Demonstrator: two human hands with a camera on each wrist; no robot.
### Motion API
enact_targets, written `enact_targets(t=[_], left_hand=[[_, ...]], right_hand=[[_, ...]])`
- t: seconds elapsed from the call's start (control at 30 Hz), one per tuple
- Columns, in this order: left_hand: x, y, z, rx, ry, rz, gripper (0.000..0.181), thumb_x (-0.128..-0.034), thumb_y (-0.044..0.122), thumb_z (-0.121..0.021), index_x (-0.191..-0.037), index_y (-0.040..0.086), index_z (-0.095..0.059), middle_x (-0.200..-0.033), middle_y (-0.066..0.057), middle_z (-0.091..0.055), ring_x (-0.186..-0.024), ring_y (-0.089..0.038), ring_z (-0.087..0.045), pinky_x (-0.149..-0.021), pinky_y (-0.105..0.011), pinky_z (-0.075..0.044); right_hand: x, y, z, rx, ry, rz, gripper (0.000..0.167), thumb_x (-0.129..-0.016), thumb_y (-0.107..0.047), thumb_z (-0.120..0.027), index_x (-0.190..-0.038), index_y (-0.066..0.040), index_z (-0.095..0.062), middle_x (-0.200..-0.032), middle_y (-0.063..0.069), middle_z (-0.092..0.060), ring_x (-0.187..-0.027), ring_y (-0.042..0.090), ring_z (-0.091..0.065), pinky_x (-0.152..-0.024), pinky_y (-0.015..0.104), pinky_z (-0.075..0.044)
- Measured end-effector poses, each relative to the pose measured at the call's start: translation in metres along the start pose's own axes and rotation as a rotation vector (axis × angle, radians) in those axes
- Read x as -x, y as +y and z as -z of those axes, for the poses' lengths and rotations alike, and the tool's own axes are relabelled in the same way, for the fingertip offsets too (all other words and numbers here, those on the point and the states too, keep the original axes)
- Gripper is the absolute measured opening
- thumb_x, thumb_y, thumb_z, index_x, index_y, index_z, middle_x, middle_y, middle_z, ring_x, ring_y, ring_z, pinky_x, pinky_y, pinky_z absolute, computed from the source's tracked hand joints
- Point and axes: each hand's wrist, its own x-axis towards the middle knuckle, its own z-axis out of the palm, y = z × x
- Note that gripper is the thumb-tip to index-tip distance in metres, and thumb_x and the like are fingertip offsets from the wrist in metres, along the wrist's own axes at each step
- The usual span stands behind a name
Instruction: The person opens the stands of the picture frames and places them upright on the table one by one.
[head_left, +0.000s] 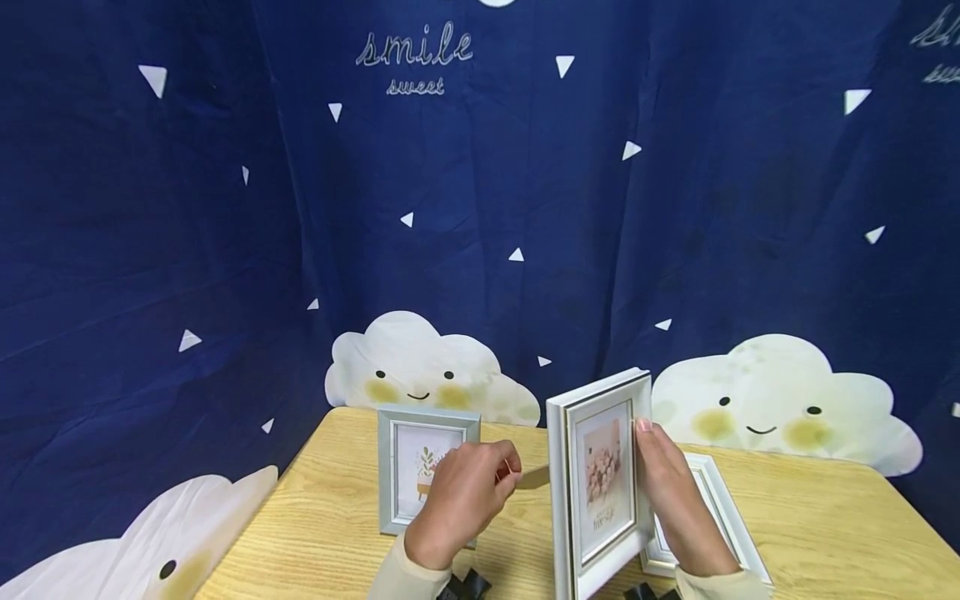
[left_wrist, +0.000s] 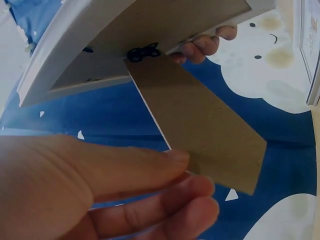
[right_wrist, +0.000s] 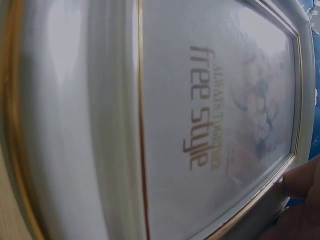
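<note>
A white picture frame (head_left: 564, 467) with thin gold lines and a pink flower print is held upright above the table. My right hand (head_left: 675, 500) grips its right side, thumb on the front edge and fingertips (left_wrist: 200, 48) behind it. Behind the frame a brown stand leg (left_wrist: 200, 115) is swung out from the back, joined at a dark metal hinge (left_wrist: 143, 52). My left hand (head_left: 467, 493) pinches the edge of that leg between thumb and fingers. Close up in the right wrist view, the frame's glass (right_wrist: 170, 100) covers the words "free style".
A grey-blue picture frame (head_left: 386, 475) with a plant print stands on the wooden table (head_left: 330, 492), partly behind my left hand. Another white frame (head_left: 738, 529) lies at the right, partly hidden by my right arm. A blue curtain (head_left: 465, 183) with clouds hangs behind the table.
</note>
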Motion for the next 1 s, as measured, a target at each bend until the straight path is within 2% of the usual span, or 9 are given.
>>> enact_targets(t=[0.07, 0.17, 0.27, 0.4, 0.57, 0.7, 0.77, 0.87, 1.0], left_hand=[[0.000, 0.000, 0.000, 0.001, -0.015, 0.000, 0.011, -0.0793, 0.018, -0.078, -0.077, 0.021, -0.067, -0.066, 0.015, -0.064, -0.058, 0.002, -0.053, -0.051, -0.020, -0.038], [0.001, 0.000, 0.001, 0.001, -0.037, 0.003, 0.010, -0.0796, 0.020, -0.078, -0.079, 0.019, -0.068, -0.066, 0.015, -0.064, -0.057, 0.002, -0.053, -0.051, -0.020, -0.038], [0.001, 0.002, 0.004, -0.002, -0.042, 0.003, 0.009, -0.0806, 0.022, -0.077, -0.080, 0.019, -0.068, -0.065, 0.016, -0.063, -0.057, 0.003, -0.052, -0.051, -0.019, -0.037], [0.002, 0.007, 0.008, 0.032, 0.033, -0.014, 0.006, -0.0853, 0.023, -0.071, -0.082, 0.020, -0.068, -0.067, 0.015, -0.062, -0.059, 0.003, -0.052, -0.053, -0.018, -0.039], [0.000, 0.014, 0.014, 0.205, 0.171, -0.068, 0.010, -0.0955, 0.024, -0.060, -0.095, 0.018, -0.068, -0.081, 0.013, -0.064, -0.071, 0.001, -0.057, -0.060, -0.018, -0.047], [0.000, 0.020, 0.018, 0.370, 0.206, -0.131, 0.020, -0.0986, 0.029, -0.055, -0.110, 0.016, -0.064, -0.089, 0.011, -0.064, -0.081, -0.001, -0.059, -0.061, -0.019, -0.050], [0.001, 0.022, 0.019, 0.419, 0.218, -0.159, 0.022, -0.0977, 0.030, -0.056, -0.114, 0.016, -0.062, -0.089, 0.010, -0.064, -0.082, -0.002, -0.060, -0.061, -0.019, -0.051], [0.002, 0.025, 0.020, 0.439, 0.245, -0.174, 0.025, -0.0946, 0.029, -0.061, -0.116, 0.016, -0.060, -0.085, 0.010, -0.063, -0.078, -0.002, -0.059, -0.058, -0.018, -0.050], [0.003, 0.029, 0.019, 0.413, 0.283, -0.137, 0.025, -0.0903, 0.026, -0.067, -0.111, 0.013, -0.060, -0.078, 0.010, -0.062, -0.069, -0.002, -0.057, -0.055, -0.017, -0.050]], right_hand=[[0.000, 0.001, 0.000, -0.015, -0.010, 0.001, 0.066, -0.103, -0.051, -0.020, -0.141, 0.002, -0.032, -0.142, 0.021, -0.037, -0.133, 0.024, -0.031, -0.114, 0.047, -0.019], [0.000, 0.002, 0.000, -0.011, -0.012, -0.008, 0.065, -0.103, -0.051, -0.020, -0.140, 0.000, -0.033, -0.142, 0.018, -0.038, -0.130, 0.017, -0.034, -0.112, 0.034, -0.024], [0.000, 0.002, -0.001, -0.023, -0.014, -0.022, 0.065, -0.103, -0.051, -0.021, -0.142, 0.000, -0.032, -0.142, 0.019, -0.038, -0.130, 0.017, -0.034, -0.111, 0.033, -0.025], [0.001, 0.001, -0.001, -0.056, -0.013, -0.029, 0.068, -0.103, -0.049, -0.025, -0.148, 0.003, -0.023, -0.150, 0.024, -0.026, -0.140, 0.033, -0.019, -0.114, 0.052, -0.011], [0.000, 0.002, -0.001, -0.057, -0.007, -0.046, 0.073, -0.103, -0.047, -0.027, -0.151, 0.006, -0.011, -0.155, 0.027, -0.011, -0.144, 0.037, -0.006, -0.114, 0.055, -0.005], [-0.001, 0.003, -0.003, -0.050, -0.013, -0.036, 0.074, -0.103, -0.047, -0.028, -0.151, 0.006, -0.008, -0.156, 0.027, -0.009, -0.144, 0.038, -0.004, -0.114, 0.056, -0.004], [-0.001, 0.003, -0.005, -0.047, -0.019, -0.021, 0.072, -0.103, -0.047, -0.027, -0.150, 0.006, -0.015, -0.154, 0.027, -0.016, -0.143, 0.037, -0.008, -0.114, 0.056, -0.006], [0.000, 0.004, -0.008, -0.039, -0.019, -0.011, 0.067, -0.103, -0.048, -0.026, -0.147, 0.003, -0.025, -0.147, 0.024, -0.031, -0.140, 0.035, -0.021, -0.113, 0.054, -0.013], [-0.001, 0.006, -0.010, -0.005, -0.018, -0.009, 0.065, -0.103, -0.049, -0.026, -0.143, 0.002, -0.030, -0.141, 0.023, -0.038, -0.135, 0.030, -0.028, -0.112, 0.051, -0.017]])
